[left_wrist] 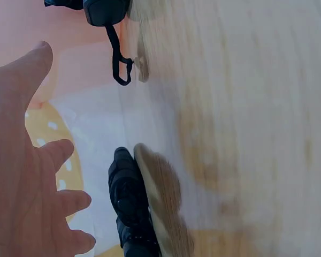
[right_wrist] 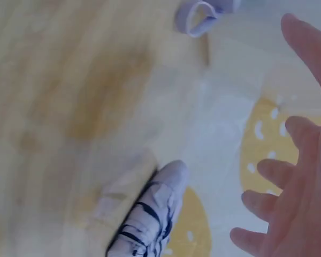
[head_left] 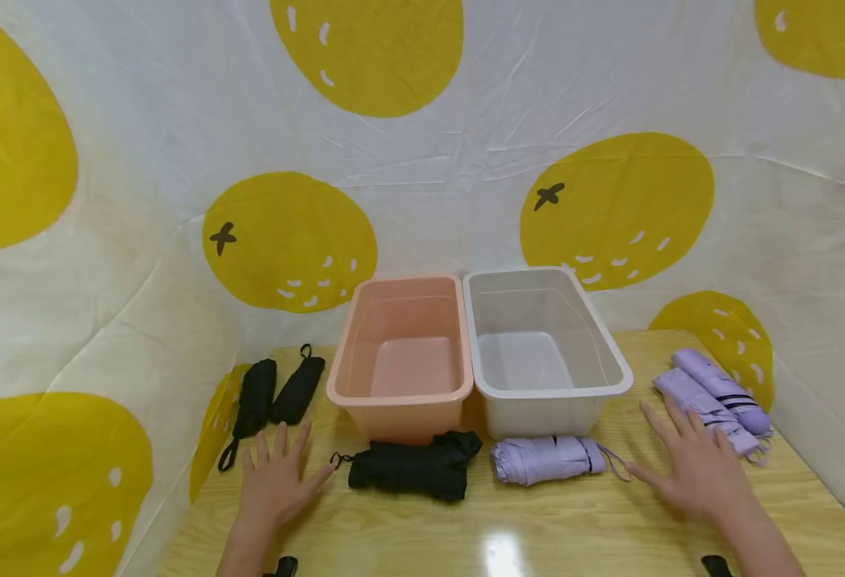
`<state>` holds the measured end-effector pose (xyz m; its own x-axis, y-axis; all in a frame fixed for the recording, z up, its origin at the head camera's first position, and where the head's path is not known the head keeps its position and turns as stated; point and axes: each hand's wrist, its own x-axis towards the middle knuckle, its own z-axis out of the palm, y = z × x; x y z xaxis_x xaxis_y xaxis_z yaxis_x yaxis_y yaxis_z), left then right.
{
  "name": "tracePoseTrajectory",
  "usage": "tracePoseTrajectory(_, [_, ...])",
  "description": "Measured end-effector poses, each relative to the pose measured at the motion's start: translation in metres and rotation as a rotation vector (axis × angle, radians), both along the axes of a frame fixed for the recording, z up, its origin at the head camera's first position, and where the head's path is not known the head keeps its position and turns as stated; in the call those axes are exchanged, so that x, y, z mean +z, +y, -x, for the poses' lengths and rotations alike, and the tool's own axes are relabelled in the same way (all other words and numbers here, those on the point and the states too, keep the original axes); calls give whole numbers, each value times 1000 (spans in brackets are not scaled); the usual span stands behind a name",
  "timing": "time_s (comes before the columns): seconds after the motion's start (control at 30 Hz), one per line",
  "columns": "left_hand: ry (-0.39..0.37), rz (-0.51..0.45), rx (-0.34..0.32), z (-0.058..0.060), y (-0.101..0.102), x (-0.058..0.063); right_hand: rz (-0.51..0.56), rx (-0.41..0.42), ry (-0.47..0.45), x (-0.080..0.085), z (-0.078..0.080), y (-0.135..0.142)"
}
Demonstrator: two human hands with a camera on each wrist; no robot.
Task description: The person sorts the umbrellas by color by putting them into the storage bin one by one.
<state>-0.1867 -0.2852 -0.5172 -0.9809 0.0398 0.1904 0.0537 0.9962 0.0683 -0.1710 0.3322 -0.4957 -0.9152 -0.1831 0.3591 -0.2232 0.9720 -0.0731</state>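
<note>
Bearings: a clock dial laid on the table (head_left: 394, 541), centred between the two front umbrellas, twelve at the far curtain (head_left: 466, 216), read from my head feed.

Item 1. Front black umbrella (head_left: 408, 470), folded, just off centre toward nine. I judge it light, a stiff core under soft, loose cloth bunched at the three o'clock end; sturdy, slightly slippery. Best hold: round the middle; its black strap (left_wrist: 115, 49) would let it swing.

Item 2. Front lavender umbrella (head_left: 545, 461), just off centre toward three, more neatly rolled. Probably light, firm and smooth; I would take the body, clear of its lavender strap (right_wrist: 184, 19).

Item 3. Side black umbrellas (head_left: 255, 397), two, at ten o'clock.

Item 4. Side lavender umbrellas (head_left: 711, 381), two, alongside each other at two o'clock.

Item 5. Pink bin (head_left: 408, 421) at eleven, grey-white bin (head_left: 545, 413) at one.

Item 6. Left hand (head_left: 276, 482), nine o'clock: palm down, fingers spread toward twelve, thumb toward two, near the black strap. Grip: digits apart, nothing held.

Item 7. Right hand (head_left: 700, 471), three o'clock: fingers spread toward eleven, thumb toward ten, near the lavender strap; nothing held. Whether either palm meets the wood, I cannot tell.
</note>
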Motion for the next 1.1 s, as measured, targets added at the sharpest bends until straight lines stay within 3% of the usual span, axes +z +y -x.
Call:
tracePoseTrajectory(0.27, [-20,-39,-35,-1,0,0,129,103,74,37,17,1])
tracePoseTrajectory(0.5, [10,-100,-134,1,2,4,379,167,-69,70,36,6])
tracePoseTrajectory(0.63, [14,-155,-185,3,2,4,461,181,-116,82,50,6])
tracePoseTrajectory(0.77, [-26,-259,-208,4,4,4,525,208,-169,93,63,2])
tracePoseTrajectory(0.93, [-110,-441,-217,6,11,9,622,193,-304,107,77,-6])
tracePoseTrajectory(1.1, [-186,-595,-217,6,17,18,729,222,-380,108,92,-10])
